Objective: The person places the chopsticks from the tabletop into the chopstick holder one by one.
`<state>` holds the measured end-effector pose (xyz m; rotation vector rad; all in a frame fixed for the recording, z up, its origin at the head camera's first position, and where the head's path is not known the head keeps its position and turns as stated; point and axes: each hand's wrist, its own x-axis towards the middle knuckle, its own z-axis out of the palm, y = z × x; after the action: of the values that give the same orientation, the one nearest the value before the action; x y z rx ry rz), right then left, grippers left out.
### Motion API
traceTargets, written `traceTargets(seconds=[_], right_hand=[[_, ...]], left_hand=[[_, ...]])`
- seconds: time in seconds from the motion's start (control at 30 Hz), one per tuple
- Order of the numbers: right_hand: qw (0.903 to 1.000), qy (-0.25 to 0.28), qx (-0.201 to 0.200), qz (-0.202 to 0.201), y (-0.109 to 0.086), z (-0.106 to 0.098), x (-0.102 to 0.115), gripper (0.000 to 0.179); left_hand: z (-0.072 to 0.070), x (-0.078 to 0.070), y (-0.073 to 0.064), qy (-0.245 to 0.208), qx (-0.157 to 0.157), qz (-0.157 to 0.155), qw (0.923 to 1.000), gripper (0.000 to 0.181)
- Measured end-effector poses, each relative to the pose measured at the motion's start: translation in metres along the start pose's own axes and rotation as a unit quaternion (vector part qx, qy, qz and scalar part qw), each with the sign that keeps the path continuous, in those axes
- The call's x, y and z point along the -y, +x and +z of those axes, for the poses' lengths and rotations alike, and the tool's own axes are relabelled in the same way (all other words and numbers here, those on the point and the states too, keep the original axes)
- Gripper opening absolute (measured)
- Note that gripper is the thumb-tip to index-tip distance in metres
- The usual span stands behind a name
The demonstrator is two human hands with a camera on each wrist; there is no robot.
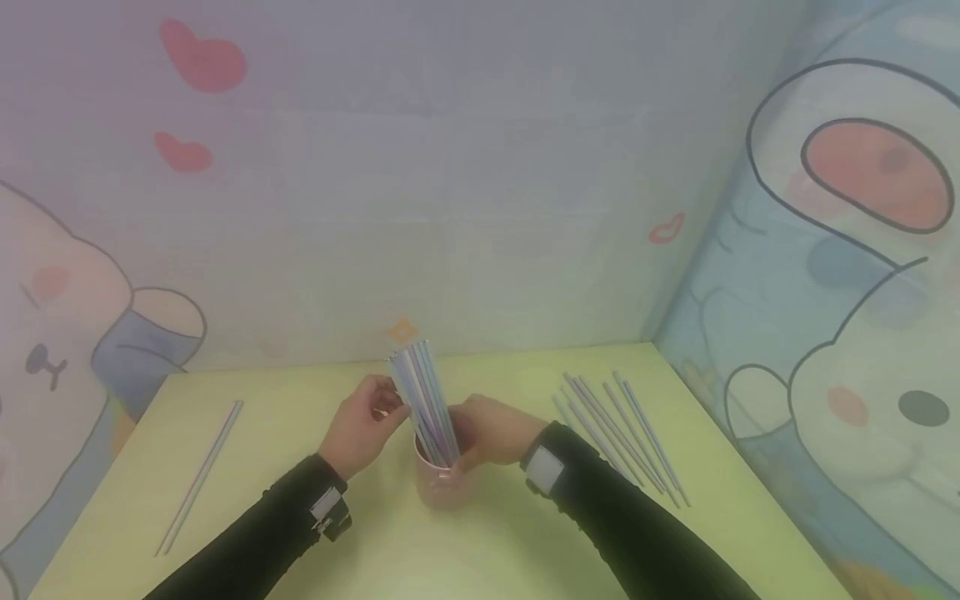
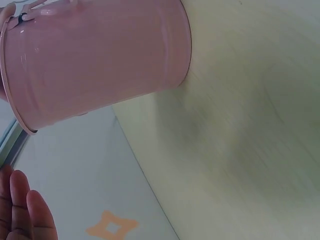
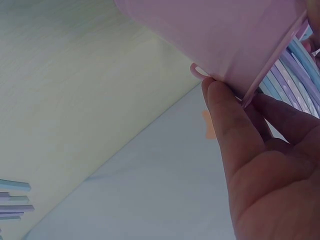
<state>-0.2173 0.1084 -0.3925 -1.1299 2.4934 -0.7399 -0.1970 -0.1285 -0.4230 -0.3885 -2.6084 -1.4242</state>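
A small pink bucket (image 1: 442, 487) stands on the table, holding a bundle of long, thin pastel sticks (image 1: 425, 400) that lean left out of its mouth. My right hand (image 1: 495, 429) pinches the bucket's rim on the right side; in the right wrist view its fingers (image 3: 227, 120) lie on the outer wall by a small loop. On the other side, my left hand (image 1: 360, 429) is beside the upper part of the bundle, thumb tip right at the sticks. The left wrist view shows its fingers (image 2: 22, 200) fairly straight, just below the sticks' edge.
Several more pastel sticks (image 1: 618, 437) lie fanned out on the yellow table (image 1: 510, 533) at the right. Two sticks (image 1: 198, 479) lie close together at the left. A wall (image 1: 450, 208) with printed cartoon figures rises behind the table, and another stands along its right side.
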Motion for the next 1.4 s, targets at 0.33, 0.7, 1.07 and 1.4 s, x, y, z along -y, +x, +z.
traceTargets(seconds=[0.33, 0.7, 1.07, 1.4], right_hand=[[0.9999, -0.011, -0.005, 0.008, -0.002, 0.001, 0.001, 0.053], [0.9999, -0.01, -0.002, 0.009, -0.006, 0.001, 0.004, 0.052], [1.0, 0.007, 0.003, -0.002, -0.004, -0.001, 0.008, 0.048], [0.9995, -0.026, -0.001, 0.016, -0.002, -0.002, 0.007, 0.051]], left_hand=[[-0.021, 0.007, -0.006, 0.03, -0.005, 0.023, 0.9993, 0.025], [-0.092, 0.073, -0.007, 0.17, -0.008, 0.0, 0.9853, 0.028], [-0.152, 0.147, -0.019, 0.315, 0.012, -0.084, 0.9454, 0.033], [-0.167, 0.191, -0.024, 0.351, 0.025, -0.128, 0.9274, 0.027]])
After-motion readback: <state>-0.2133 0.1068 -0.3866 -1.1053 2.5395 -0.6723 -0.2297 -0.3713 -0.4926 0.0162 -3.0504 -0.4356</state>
